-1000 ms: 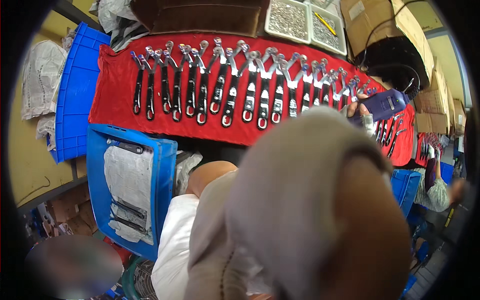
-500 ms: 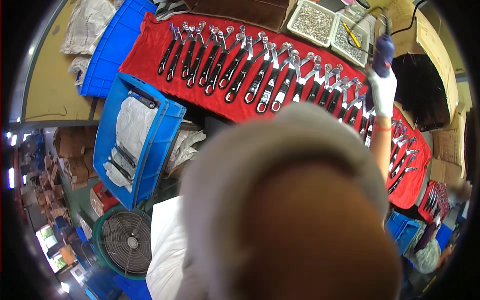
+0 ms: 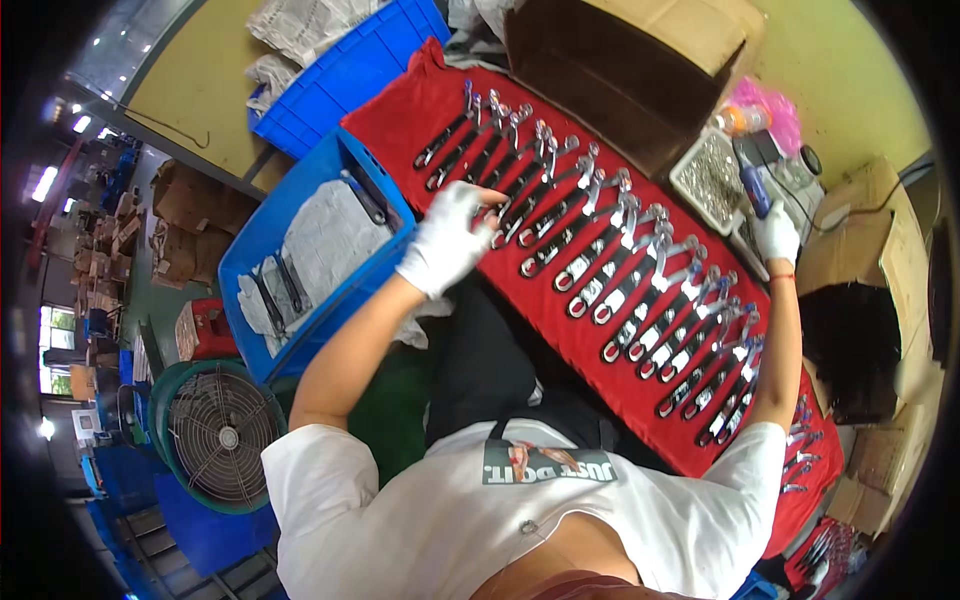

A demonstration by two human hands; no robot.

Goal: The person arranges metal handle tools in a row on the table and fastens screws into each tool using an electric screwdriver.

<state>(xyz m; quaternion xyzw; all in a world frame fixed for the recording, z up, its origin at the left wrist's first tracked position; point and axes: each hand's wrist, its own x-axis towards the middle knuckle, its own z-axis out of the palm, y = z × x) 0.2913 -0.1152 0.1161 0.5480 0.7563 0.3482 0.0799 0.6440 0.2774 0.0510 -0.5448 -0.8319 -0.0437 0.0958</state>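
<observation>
On a red cloth [image 3: 620,420] lies a long slanting row of wrench-like hand tools [image 3: 590,290] with black handles, ringed ends and shiny metal heads. My left hand [image 3: 450,240], in a white glove with bare fingertips, is at the near side of the row. Its thumb and finger curl about the end of one black handle [image 3: 497,213]; the palm side is hidden. Farther right, my right hand [image 3: 776,236], also gloved, grips a blue-purple powered screwdriver [image 3: 756,190]. That hand is held by the trays of small metal parts [image 3: 708,180].
A blue crate [image 3: 300,345] with paper and several black-handled tools stands at the left. Behind it is another blue crate [image 3: 345,75]. Open cardboard boxes [image 3: 610,90] stand at the back and right. A green-rimmed floor fan [image 3: 228,437] is at the lower left.
The head that filled the middle has drawn back, and my left hand now shows at the row. My right hand still has the screwdriver. The whole view has shifted.
</observation>
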